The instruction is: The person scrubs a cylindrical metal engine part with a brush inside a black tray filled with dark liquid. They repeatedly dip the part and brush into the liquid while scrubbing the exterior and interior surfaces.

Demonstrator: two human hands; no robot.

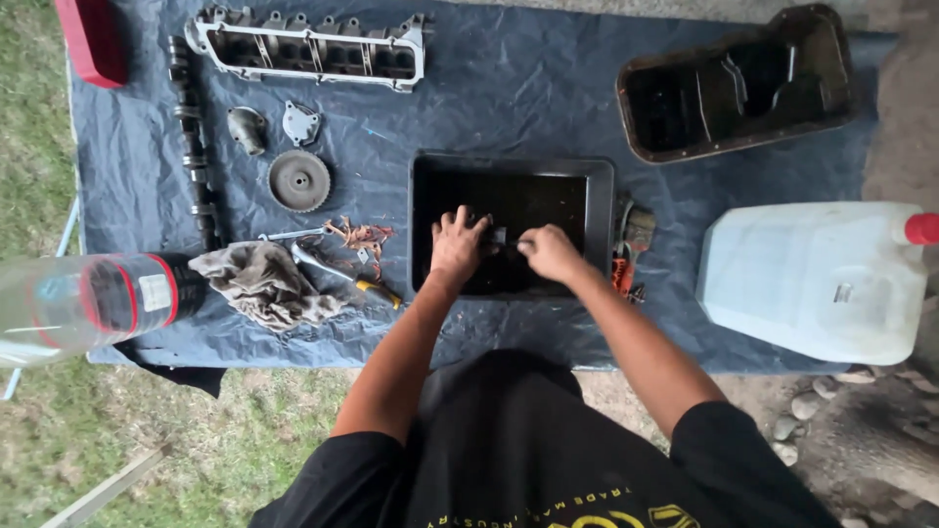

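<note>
I'm working outdoors at a makeshift engine repair spot: a dark tarp (509, 88) spread over grass (39, 196) and stones (807, 406), laid out with an engine cover (308, 47), gear (299, 180), oil pan (738, 83) and a black tray (514, 168).

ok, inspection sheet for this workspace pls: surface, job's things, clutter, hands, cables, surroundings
Surface: dark blue tarp spread on the ground, wrinkled.
Job's things: black rectangular tray with dark liquid; small metal part held between both hands over it.
Clutter: cylinder head cover, camshaft, toothed gear, two small housings, oil pan, rag, screwdriver, white jerrycan, plastic bottle, red object.
Hands: left hand and right hand in the tray, both on the part.
Cables: nothing seen.
Surroundings: grass at left, stones and bare ground at right.
</note>
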